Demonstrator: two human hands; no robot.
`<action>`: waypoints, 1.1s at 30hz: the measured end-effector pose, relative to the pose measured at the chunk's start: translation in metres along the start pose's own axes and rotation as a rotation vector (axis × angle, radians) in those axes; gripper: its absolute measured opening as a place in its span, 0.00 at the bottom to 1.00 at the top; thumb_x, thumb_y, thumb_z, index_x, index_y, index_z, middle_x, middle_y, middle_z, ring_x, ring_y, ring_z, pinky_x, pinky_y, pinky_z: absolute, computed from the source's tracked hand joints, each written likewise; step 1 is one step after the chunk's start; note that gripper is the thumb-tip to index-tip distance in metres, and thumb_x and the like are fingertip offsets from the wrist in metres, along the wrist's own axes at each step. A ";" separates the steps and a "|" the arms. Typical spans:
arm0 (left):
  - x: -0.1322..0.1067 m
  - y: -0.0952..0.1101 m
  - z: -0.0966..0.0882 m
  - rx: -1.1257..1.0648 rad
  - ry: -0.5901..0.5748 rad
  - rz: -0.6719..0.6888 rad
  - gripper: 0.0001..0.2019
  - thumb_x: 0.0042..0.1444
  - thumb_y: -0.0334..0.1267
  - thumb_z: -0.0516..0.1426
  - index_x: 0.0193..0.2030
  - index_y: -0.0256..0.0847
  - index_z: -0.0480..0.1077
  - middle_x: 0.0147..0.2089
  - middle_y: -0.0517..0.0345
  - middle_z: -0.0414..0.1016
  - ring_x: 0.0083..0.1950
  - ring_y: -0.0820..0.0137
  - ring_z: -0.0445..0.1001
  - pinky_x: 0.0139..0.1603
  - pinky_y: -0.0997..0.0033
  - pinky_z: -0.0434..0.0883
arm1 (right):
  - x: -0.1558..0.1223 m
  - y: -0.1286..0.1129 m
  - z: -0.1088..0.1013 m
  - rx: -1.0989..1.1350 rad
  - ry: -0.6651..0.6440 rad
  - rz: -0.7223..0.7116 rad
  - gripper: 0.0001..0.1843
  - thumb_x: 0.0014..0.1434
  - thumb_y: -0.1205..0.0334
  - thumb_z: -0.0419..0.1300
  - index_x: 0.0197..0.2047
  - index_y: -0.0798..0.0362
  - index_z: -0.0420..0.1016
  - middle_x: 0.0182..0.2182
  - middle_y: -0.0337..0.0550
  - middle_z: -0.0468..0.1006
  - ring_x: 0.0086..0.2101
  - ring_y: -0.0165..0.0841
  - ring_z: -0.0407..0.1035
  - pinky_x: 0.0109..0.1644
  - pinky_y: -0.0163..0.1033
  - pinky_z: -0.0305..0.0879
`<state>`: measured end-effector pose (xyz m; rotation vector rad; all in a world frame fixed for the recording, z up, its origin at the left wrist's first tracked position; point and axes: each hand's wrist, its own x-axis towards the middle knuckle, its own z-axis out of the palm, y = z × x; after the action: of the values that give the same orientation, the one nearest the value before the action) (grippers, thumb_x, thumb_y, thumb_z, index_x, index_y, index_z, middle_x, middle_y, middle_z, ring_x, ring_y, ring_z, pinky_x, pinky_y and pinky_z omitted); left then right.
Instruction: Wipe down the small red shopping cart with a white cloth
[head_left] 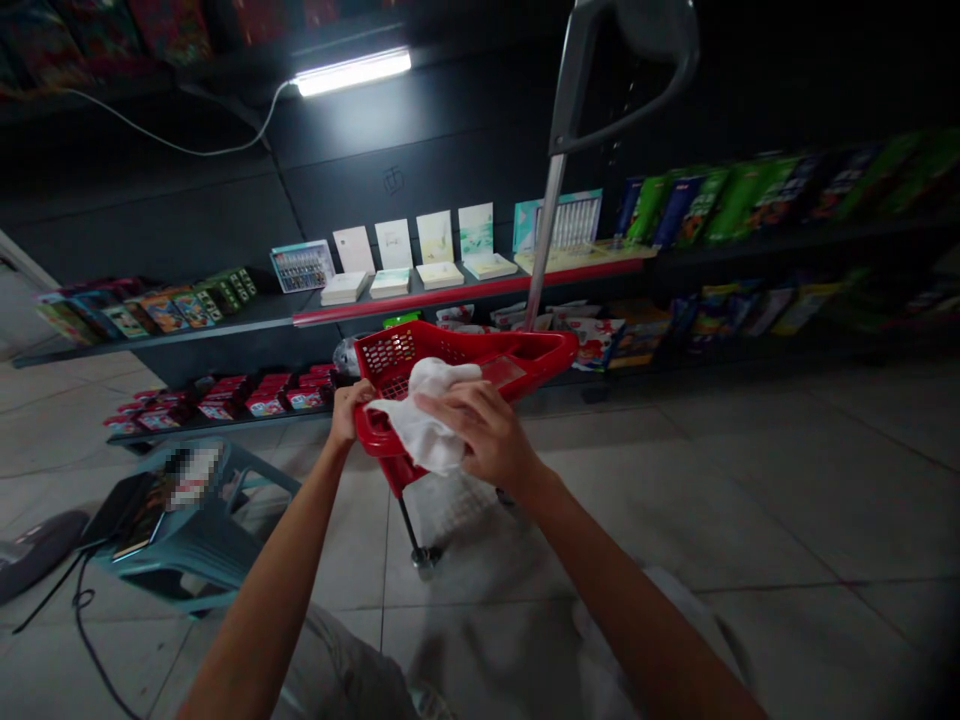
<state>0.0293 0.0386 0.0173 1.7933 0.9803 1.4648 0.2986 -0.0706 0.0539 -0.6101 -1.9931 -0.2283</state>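
Head view: white, limp fabric cloth lies over the near rim of the glossy red moulded-plastic basket, pinched in the right hand, while the left hand clasps the basket's left rim. Cloth probably very light, soft, not fragile, best bunched under the fingers; basket looks stiff and fairly light, smooth plastic maybe a bit slippery, rolled rim the best hold. Basket has lattice-perforated walls, straight silvery metal pole rising behind it, ribbed blue-grey plastic stool to its left.
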 end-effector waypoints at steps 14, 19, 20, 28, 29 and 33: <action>0.013 0.001 -0.011 0.110 -0.181 0.148 0.22 0.57 0.54 0.57 0.18 0.43 0.68 0.29 0.48 0.77 0.36 0.61 0.74 0.43 0.60 0.70 | -0.031 0.100 -0.066 -0.285 0.124 0.409 0.22 0.65 0.63 0.49 0.57 0.50 0.76 0.58 0.53 0.72 0.60 0.47 0.65 0.67 0.55 0.61; 0.030 0.021 -0.020 0.325 -0.345 -0.005 0.14 0.55 0.45 0.55 0.24 0.40 0.74 0.35 0.48 0.80 0.36 0.62 0.76 0.42 0.64 0.72 | -0.031 0.096 -0.065 -0.287 0.096 0.420 0.24 0.64 0.60 0.51 0.61 0.54 0.71 0.61 0.55 0.70 0.62 0.47 0.62 0.69 0.53 0.58; 0.031 0.031 -0.019 0.403 -0.333 -0.034 0.13 0.54 0.43 0.54 0.28 0.40 0.77 0.36 0.49 0.81 0.38 0.61 0.76 0.42 0.64 0.73 | -0.031 0.096 -0.065 -0.289 0.101 0.418 0.24 0.64 0.59 0.52 0.62 0.54 0.70 0.61 0.55 0.69 0.63 0.47 0.62 0.70 0.53 0.58; 0.002 0.149 0.070 0.830 -0.384 -0.036 0.27 0.70 0.57 0.45 0.63 0.44 0.70 0.63 0.48 0.76 0.62 0.57 0.75 0.65 0.57 0.67 | -0.036 0.106 -0.053 -0.262 0.254 0.401 0.21 0.66 0.58 0.56 0.60 0.51 0.71 0.59 0.54 0.70 0.61 0.47 0.62 0.68 0.55 0.59; -0.001 0.158 0.084 0.871 -0.419 -0.039 0.29 0.70 0.58 0.45 0.67 0.45 0.67 0.67 0.47 0.72 0.64 0.55 0.73 0.66 0.56 0.66 | -0.036 0.107 -0.050 -0.261 0.291 0.401 0.20 0.66 0.59 0.56 0.60 0.51 0.72 0.58 0.54 0.71 0.60 0.47 0.63 0.67 0.56 0.59; -0.001 0.167 0.114 0.915 -0.600 -0.122 0.37 0.69 0.63 0.44 0.77 0.43 0.52 0.73 0.42 0.65 0.69 0.52 0.70 0.67 0.55 0.65 | -0.040 0.110 -0.041 -0.208 0.418 0.381 0.18 0.66 0.59 0.57 0.58 0.49 0.73 0.56 0.54 0.72 0.59 0.47 0.65 0.66 0.57 0.61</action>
<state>0.1679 -0.0522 0.1331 2.5009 1.4968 0.2941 0.4018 -0.0060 0.0286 -0.9751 -1.4309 -0.3035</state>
